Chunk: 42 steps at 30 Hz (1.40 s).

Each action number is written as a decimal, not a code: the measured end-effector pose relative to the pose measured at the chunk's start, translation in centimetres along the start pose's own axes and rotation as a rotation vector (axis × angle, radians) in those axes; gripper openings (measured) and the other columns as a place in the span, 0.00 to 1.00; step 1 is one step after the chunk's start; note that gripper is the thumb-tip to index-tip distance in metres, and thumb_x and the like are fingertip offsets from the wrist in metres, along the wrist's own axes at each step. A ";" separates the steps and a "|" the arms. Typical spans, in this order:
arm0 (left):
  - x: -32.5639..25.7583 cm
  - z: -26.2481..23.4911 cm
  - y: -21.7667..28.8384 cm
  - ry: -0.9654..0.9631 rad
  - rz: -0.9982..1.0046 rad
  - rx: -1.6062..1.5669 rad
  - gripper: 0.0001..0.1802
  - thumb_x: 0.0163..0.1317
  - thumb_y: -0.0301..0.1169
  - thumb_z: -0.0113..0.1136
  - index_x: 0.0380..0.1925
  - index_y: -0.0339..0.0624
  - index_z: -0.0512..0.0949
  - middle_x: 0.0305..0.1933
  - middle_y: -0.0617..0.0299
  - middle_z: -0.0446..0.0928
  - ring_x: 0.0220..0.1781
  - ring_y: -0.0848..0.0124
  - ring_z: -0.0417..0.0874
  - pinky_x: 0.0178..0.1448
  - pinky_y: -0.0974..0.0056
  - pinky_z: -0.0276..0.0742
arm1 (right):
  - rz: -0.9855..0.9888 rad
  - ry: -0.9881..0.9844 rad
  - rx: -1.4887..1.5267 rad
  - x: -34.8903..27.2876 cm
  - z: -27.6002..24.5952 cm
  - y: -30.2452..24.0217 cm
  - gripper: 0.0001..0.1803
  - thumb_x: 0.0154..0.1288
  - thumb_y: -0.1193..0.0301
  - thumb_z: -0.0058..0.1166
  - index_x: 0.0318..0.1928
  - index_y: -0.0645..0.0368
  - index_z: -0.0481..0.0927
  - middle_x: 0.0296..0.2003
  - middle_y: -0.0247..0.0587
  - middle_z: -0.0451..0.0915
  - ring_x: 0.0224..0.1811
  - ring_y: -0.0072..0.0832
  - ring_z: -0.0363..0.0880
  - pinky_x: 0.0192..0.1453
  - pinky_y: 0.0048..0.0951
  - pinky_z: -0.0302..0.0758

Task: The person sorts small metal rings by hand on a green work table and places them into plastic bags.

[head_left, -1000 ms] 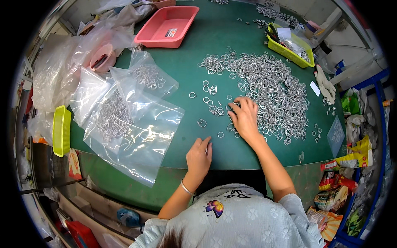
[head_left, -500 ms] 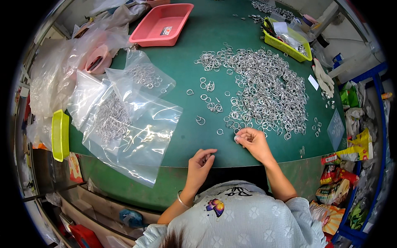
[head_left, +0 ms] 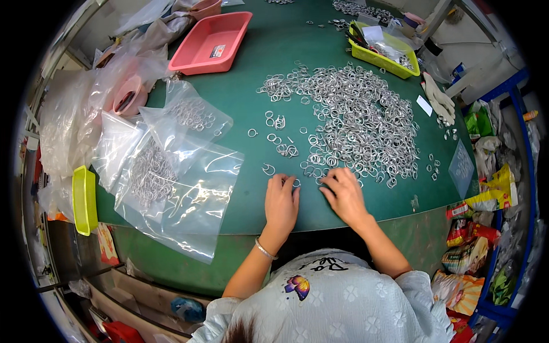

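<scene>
My left hand (head_left: 281, 201) is at the front of the green table, its fingers bent and closed. A small silver metal ring (head_left: 297, 183) shows at its thumb and index tips. My right hand (head_left: 346, 198) reaches to the near edge of a wide pile of metal rings (head_left: 366, 123), its thumb and fingers apart over a few loose rings. No held thing shows in it, though the undersides of its fingers are hidden. Left of the pile lie several loose rings and a short row of rings (head_left: 287, 150). A single opened-looking ring (head_left: 268, 169) lies just beyond my left hand.
Clear plastic bags (head_left: 197, 197) with rings inside cover the table's left side. A pink tray (head_left: 194, 57) and a yellow-green basket (head_left: 400, 70) stand farther back. Another yellow-green basket (head_left: 85, 200) sits at the left edge. A white glove (head_left: 439, 100) lies right of the pile.
My left hand has moved forward to the loose ring. My right hand has spread its fingers at the pile's edge; the ring it pinched no longer shows. The view has shifted slightly.
</scene>
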<state>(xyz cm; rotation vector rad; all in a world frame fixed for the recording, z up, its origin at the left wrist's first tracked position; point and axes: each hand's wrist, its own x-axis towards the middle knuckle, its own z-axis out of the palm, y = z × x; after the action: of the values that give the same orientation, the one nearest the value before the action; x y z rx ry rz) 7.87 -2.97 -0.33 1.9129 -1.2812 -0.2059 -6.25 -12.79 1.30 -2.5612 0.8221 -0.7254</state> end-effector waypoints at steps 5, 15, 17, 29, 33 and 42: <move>-1.2 -0.3 0.4 -0.136 -0.026 -0.025 0.12 0.51 0.20 0.60 0.37 0.32 0.75 0.41 0.53 0.72 0.41 0.61 0.74 0.44 0.59 0.71 | -0.004 0.004 0.061 -1.1 1.0 0.2 0.07 0.47 0.78 0.61 0.29 0.60 0.77 0.33 0.37 0.73 0.37 0.36 0.69 0.41 0.32 0.65; -3.3 -1.4 1.4 -0.275 -0.946 -1.898 0.17 0.67 0.32 0.40 0.49 0.31 0.69 0.45 0.51 0.75 0.45 0.65 0.76 0.50 0.63 0.72 | -0.064 -0.111 0.433 -0.9 -1.5 -2.7 0.07 0.51 0.78 0.58 0.33 0.61 0.78 0.36 0.39 0.75 0.41 0.36 0.72 0.46 0.33 0.67; -4.6 0.1 -1.8 -0.371 -0.858 -2.100 0.18 0.67 0.32 0.42 0.50 0.30 0.68 0.46 0.51 0.75 0.46 0.63 0.76 0.52 0.61 0.72 | 0.017 -0.001 0.425 0.2 0.0 -1.0 0.07 0.51 0.78 0.58 0.33 0.61 0.79 0.38 0.39 0.75 0.42 0.36 0.71 0.46 0.34 0.66; -3.5 -1.9 1.2 -0.191 -0.777 -2.236 0.29 0.57 0.25 0.36 0.59 0.20 0.55 0.68 0.38 0.50 0.72 0.50 0.49 0.72 0.51 0.50 | 0.045 0.056 0.152 3.2 1.3 1.5 0.04 0.51 0.74 0.59 0.30 0.59 0.81 0.32 0.32 0.78 0.40 0.32 0.72 0.51 0.35 0.60; -3.3 -2.0 1.2 -0.151 -0.829 -2.300 0.29 0.58 0.28 0.38 0.60 0.22 0.56 0.69 0.39 0.50 0.72 0.51 0.48 0.73 0.51 0.47 | 0.334 -0.018 0.683 1.2 -0.3 -0.3 0.04 0.53 0.77 0.58 0.31 0.63 0.81 0.27 0.38 0.79 0.31 0.29 0.74 0.40 0.29 0.68; -3.1 -1.7 2.3 -0.180 -0.753 -2.297 0.28 0.65 0.37 0.38 0.60 0.26 0.60 0.69 0.41 0.50 0.70 0.55 0.54 0.73 0.53 0.46 | 0.139 -0.078 0.506 -0.1 -1.5 -3.3 0.07 0.49 0.79 0.60 0.32 0.63 0.81 0.27 0.39 0.79 0.27 0.27 0.70 0.37 0.26 0.67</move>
<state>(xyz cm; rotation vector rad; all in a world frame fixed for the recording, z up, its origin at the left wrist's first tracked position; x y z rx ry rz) 5.71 0.16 1.51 0.1092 0.1882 -1.4151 -5.68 -10.45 4.04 -2.0471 0.6786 -0.6817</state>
